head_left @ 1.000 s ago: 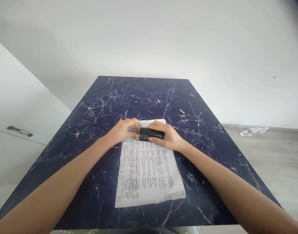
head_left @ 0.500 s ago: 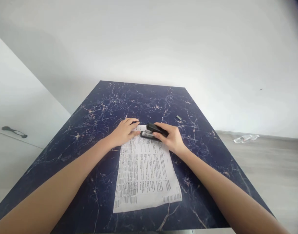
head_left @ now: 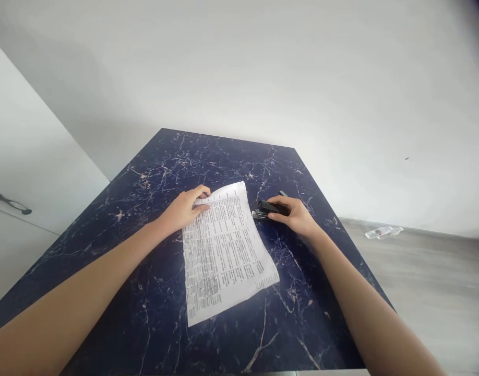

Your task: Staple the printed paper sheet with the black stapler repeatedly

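Printed sheets of paper (head_left: 224, 250) lie on a dark blue marbled table (head_left: 165, 172). My left hand (head_left: 187, 208) pinches their far left corner, and the far edge is lifted slightly off the table. My right hand (head_left: 294, 213) is closed round a black stapler (head_left: 267, 210), which rests on the table just right of the paper's far right corner, clear of the sheets.
A small grey object (head_left: 282, 193) lies on the table just behind my right hand. A white cabinet with a dark handle (head_left: 8, 202) stands at the left. A clear plastic bottle (head_left: 380, 232) lies on the grey floor at the right. A white wall is behind.
My right hand drew the stapler off the paper's top edge and moved it right onto the table. My left hand turned the sheets and lifted their far edge.
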Tool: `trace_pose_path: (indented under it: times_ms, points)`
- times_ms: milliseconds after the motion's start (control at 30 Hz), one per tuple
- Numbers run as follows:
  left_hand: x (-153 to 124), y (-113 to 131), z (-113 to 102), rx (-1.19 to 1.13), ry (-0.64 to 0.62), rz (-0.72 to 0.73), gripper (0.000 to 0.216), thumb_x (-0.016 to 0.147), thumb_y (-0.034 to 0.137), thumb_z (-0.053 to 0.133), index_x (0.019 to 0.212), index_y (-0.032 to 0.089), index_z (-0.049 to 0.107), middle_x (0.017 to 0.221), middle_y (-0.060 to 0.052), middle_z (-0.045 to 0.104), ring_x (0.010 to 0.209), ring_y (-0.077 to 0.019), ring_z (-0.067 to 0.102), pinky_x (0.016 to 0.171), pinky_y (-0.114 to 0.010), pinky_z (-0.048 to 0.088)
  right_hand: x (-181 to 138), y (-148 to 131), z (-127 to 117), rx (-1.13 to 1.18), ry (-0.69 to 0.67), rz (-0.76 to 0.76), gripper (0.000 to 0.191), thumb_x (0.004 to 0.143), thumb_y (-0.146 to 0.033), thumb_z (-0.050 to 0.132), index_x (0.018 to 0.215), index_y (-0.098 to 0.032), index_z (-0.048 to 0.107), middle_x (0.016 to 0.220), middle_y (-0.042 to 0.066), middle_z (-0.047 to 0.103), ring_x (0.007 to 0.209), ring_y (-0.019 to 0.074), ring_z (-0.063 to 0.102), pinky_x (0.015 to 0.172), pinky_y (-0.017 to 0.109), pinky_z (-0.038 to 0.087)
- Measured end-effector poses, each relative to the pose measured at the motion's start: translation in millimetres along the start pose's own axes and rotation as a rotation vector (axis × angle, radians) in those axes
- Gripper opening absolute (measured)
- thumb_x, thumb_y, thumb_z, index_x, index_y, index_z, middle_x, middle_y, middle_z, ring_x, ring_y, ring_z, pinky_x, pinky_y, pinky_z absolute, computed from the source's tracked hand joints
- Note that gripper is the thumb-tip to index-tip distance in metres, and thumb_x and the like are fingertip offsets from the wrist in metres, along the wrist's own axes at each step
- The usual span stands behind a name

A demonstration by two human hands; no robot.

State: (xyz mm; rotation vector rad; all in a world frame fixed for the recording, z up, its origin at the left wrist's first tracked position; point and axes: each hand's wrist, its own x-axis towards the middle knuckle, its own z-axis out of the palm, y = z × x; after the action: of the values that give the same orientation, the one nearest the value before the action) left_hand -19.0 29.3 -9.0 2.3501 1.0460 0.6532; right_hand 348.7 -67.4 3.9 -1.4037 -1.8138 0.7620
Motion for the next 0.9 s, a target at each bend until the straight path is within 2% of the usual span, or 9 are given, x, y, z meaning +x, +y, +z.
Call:
trace_pose_path:
  times_ms: [167,300,367,467,567,600,667,767,900]
  points:
    - [1,-3,-1,0.050,0.023,-0.052,0.028,0.096,0.035,0.065,0.122,0.027,0.058,0.122,-0.010,0.072,0.116,-0.0321,0.068,0.095,-0.050,0.053,-5,-3,-12,0.124,-0.159,-0.064,0.033,0.083,-0.039,0.082,0.110,-0.022,0.073,0.107,0.006,0.073,0.099,0.0260,0.071,0.090,0.043,0.057]
    - [1,-1,0,0.041,0.036,-0.053,0.029,0.096,0.035,0.066,0.123,0.027,0.058,0.124,-0.010,0.072,0.117,-0.0319,0.068,0.097,-0.050,0.052,-7,-23,-7,0.074,-0.416,-0.118,0.030,0.085,-0.035,0.080,0.112,-0.024,0.074,0.106,0.004,0.073,0.095,0.0233,0.070,0.084,0.039,0.057]
    - [1,-2,0,0.021,0.042,-0.045,0.029,0.096,0.036,0.066,0.122,0.027,0.059,0.124,-0.010,0.072,0.120,-0.0315,0.067,0.098,-0.050,0.052,-8,-35,-2,0.042,-0.494,-0.149,0.029,0.086,-0.034,0.078,0.113,-0.025,0.074,0.107,0.003,0.073,0.092,0.0219,0.069,0.079,0.038,0.057]
    - [0,-2,0,-0.005,0.042,-0.039,0.029,0.096,0.037,0.065,0.122,0.027,0.059,0.126,-0.010,0.071,0.122,-0.0313,0.066,0.098,-0.048,0.053,-9,-50,9,0.015,-0.501,-0.182,0.027,0.087,-0.031,0.077,0.114,-0.025,0.073,0.108,0.004,0.072,0.091,0.0210,0.068,0.077,0.037,0.056]
    - [1,-3,2,-0.001,0.048,-0.034,0.027,0.096,0.035,0.065,0.121,0.028,0.059,0.126,-0.009,0.071,0.121,-0.0304,0.066,0.099,-0.048,0.052,-11,-65,22,0.012,-0.540,-0.235,0.031,0.088,-0.036,0.078,0.116,-0.024,0.071,0.110,0.005,0.072,0.096,0.0223,0.068,0.082,0.039,0.056]
    - [1,-3,2,0.004,0.052,-0.034,0.027,0.095,0.035,0.065,0.121,0.028,0.059,0.126,-0.008,0.071,0.121,-0.0303,0.065,0.100,-0.049,0.051,-13,-70,27,0.013,-0.520,-0.266,0.033,0.089,-0.040,0.078,0.117,-0.024,0.071,0.112,0.006,0.072,0.100,0.0236,0.067,0.087,0.041,0.055]
    - [2,-4,4,0.012,0.058,-0.036,0.027,0.095,0.035,0.066,0.120,0.028,0.060,0.126,-0.008,0.071,0.121,-0.0304,0.065,0.101,-0.050,0.050,-17,-80,36,-0.017,-0.383,-0.309,0.032,0.097,-0.048,0.067,0.118,-0.023,0.069,0.120,0.008,0.071,0.111,0.0263,0.065,0.098,0.045,0.052]
    - [2,-5,4,0.030,0.067,-0.030,0.026,0.095,0.035,0.066,0.119,0.027,0.060,0.125,-0.007,0.071,0.121,-0.0304,0.064,0.104,-0.052,0.047,-24,-94,51,-0.225,-0.188,-0.313,0.038,0.110,-0.042,0.040,0.125,-0.020,0.066,0.135,0.012,0.065,0.124,0.0287,0.060,0.106,0.050,0.047]
    - [1,-5,4,0.068,0.083,-0.015,0.023,0.095,0.031,0.066,0.117,0.026,0.059,0.124,-0.006,0.071,0.119,-0.0295,0.064,0.103,-0.050,0.047,-32,-104,71,-0.588,-0.266,-0.351,0.044,0.111,-0.035,0.035,0.146,-0.019,0.056,0.152,0.013,0.056,0.137,0.0333,0.053,0.109,0.055,0.044]
